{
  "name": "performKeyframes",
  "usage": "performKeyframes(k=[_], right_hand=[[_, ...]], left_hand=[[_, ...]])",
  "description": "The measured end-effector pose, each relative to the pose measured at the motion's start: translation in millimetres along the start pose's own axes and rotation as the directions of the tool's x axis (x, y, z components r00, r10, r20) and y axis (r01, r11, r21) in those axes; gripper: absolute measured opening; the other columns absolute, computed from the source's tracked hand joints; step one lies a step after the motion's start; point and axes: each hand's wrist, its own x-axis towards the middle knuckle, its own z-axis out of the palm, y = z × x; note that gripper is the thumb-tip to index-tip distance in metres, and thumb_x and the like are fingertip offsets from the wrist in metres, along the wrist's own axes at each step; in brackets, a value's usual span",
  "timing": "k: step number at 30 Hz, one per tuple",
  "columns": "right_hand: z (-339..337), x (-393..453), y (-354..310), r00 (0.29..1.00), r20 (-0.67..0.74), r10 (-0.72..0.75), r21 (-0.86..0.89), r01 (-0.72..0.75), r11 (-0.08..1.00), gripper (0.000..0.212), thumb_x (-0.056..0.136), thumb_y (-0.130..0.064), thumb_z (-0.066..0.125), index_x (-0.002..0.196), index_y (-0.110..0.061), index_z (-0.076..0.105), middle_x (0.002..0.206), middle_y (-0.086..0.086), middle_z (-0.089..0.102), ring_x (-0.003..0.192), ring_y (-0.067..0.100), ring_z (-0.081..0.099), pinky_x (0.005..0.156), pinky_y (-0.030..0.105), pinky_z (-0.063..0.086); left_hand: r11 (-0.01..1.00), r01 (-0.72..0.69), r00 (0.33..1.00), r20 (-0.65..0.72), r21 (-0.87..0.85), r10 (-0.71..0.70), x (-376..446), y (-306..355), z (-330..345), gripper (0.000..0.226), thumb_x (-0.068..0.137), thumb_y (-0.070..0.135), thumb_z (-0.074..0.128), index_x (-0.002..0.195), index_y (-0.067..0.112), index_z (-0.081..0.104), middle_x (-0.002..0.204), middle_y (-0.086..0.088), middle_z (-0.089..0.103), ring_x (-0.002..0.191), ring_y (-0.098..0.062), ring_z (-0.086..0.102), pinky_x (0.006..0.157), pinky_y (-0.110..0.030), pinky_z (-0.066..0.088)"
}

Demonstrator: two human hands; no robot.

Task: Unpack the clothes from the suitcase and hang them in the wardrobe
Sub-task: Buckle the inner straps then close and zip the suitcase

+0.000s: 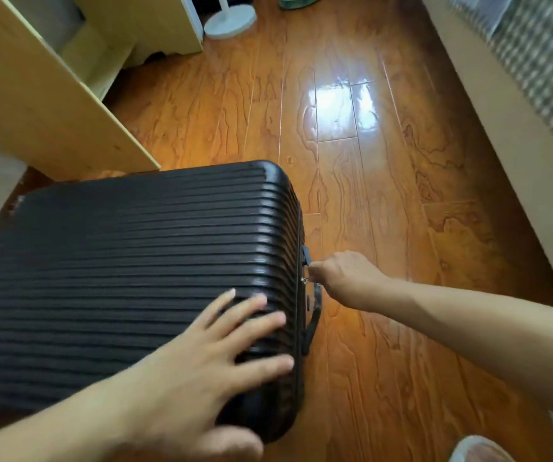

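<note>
- Suitcase (128, 278): one black ribbed hard-shell case, lying flat on the wooden floor (385, 161), closed, its long axis running left to right across the view, its handle side facing right.
- The right hand (341, 271) is curled at that right edge, thumb and fingers pinched together at the seam where a small metal zipper pull (305, 279) shows; it appears to grip the pull, though the fingertips hide the contact itself.
- The seam runs along the side wall toward and away from the person, so I judge the coming pull must follow that line, not go across the lid.
- Just below the pinch sits one dark side handle (313, 323), touching nothing; one small dark lock block (305, 255) lies just above it.
- The left hand (215, 355) lies flat on the lid near the right corner, fingers spread and straight, pressing down and holding nothing; it is the nearer hand to the lid, the right the nearer to the zip.
- No clothes show yet; unpacking has not begun.
- Beyond the case's far left corner stands one pale wooden wardrobe panel (35, 105), near the case.
- One white round stand base (230, 21) rests far off.
</note>
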Motion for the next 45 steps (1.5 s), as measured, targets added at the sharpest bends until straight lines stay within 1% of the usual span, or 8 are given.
performKeyframes(k=[5,14,21,25,33,37,42,45], right_hand=[[-3,7,11,0.99,-0.057,0.127,0.016,-0.126,0.992,0.016,0.101,-0.019,0.053,0.101,-0.02,0.069,0.089,0.004,0.072,0.08,0.028,0.066,0.06,0.031,0.032],[27,-79,10,0.999,-0.019,-0.039,0.092,0.041,0.995,0.017,0.101,-0.026,0.044,0.094,-0.028,0.06,0.084,-0.011,0.06,0.066,0.012,0.052,0.06,0.036,0.048],[2,-56,53,0.952,-0.206,0.228,0.112,-0.208,0.972,0.019,0.099,-0.024,0.053,0.083,-0.019,0.063,0.073,-0.006,0.055,0.064,0.017,0.053,0.054,0.029,0.039],[9,-27,49,0.912,-0.149,0.382,0.155,-0.36,0.92,0.019,0.1,-0.026,0.053,0.085,-0.028,0.065,0.074,-0.011,0.054,0.068,0.012,0.055,0.06,0.027,0.042],[22,-26,5,0.884,-0.044,0.466,0.317,-0.43,0.845,0.023,0.1,-0.027,0.052,0.082,-0.018,0.063,0.072,-0.002,0.062,0.064,0.014,0.062,0.064,0.037,0.057],[35,-19,-18,0.894,-0.055,0.444,0.149,-0.432,0.889,0.021,0.101,-0.032,0.049,0.088,-0.022,0.063,0.083,0.0,0.064,0.079,0.023,0.065,0.067,0.037,0.053],[37,-15,-16,0.822,0.13,0.555,0.12,-0.568,0.814,0.017,0.099,-0.025,0.049,0.092,-0.02,0.064,0.087,0.001,0.065,0.079,0.023,0.065,0.062,0.035,0.053],[29,-24,15,0.628,0.332,0.704,0.099,-0.765,0.636,0.016,0.095,-0.011,0.054,0.102,-0.006,0.067,0.088,0.009,0.068,0.077,0.026,0.069,0.063,0.035,0.059]], left_hand=[[0.933,-0.206,0.977,0.003,0.296,0.215,-16,-5,25,0.052,0.101,0.043,0.049,0.152,0.047,0.037,0.16,-0.009,0.039,0.146,-0.045,0.033,0.103,-0.073,0.038],[0.99,0.089,0.993,-0.09,0.112,-0.079,33,-30,16,0.088,0.083,0.065,0.065,0.158,0.033,0.031,0.165,-0.007,0.03,0.151,-0.043,0.023,0.107,-0.073,0.032],[0.955,0.277,0.958,-0.106,0.105,-0.266,147,-87,3,0.098,0.08,0.077,0.054,0.16,0.04,0.01,0.169,-0.001,0.017,0.154,-0.039,0.016,0.112,-0.071,0.027],[0.935,0.352,0.929,-0.142,0.046,-0.342,199,-107,3,0.089,0.086,0.078,0.041,0.16,0.041,0.007,0.17,0.003,0.011,0.156,-0.034,0.008,0.12,-0.066,0.016],[0.946,0.319,0.946,-0.076,0.057,-0.315,95,-119,22,0.1,0.085,0.079,0.046,0.159,0.042,-0.011,0.17,-0.002,-0.006,0.156,-0.033,-0.007,0.126,-0.052,0.001],[0.943,0.33,0.942,-0.074,0.051,-0.326,86,-123,30,0.097,0.08,0.086,0.025,0.158,0.044,-0.012,0.17,0.004,-0.007,0.156,-0.028,-0.01,0.126,-0.051,0.001],[0.95,0.311,0.946,-0.092,-0.004,-0.31,83,-124,33,0.095,0.082,0.084,0.031,0.158,0.045,-0.012,0.17,0.005,-0.007,0.156,-0.025,-0.012,0.127,-0.05,0.0],[0.949,0.313,0.946,-0.096,0.026,-0.309,85,-122,35,0.095,0.087,0.081,0.04,0.159,0.044,-0.011,0.17,0.004,-0.007,0.156,-0.024,-0.012,0.127,-0.05,0.001]])
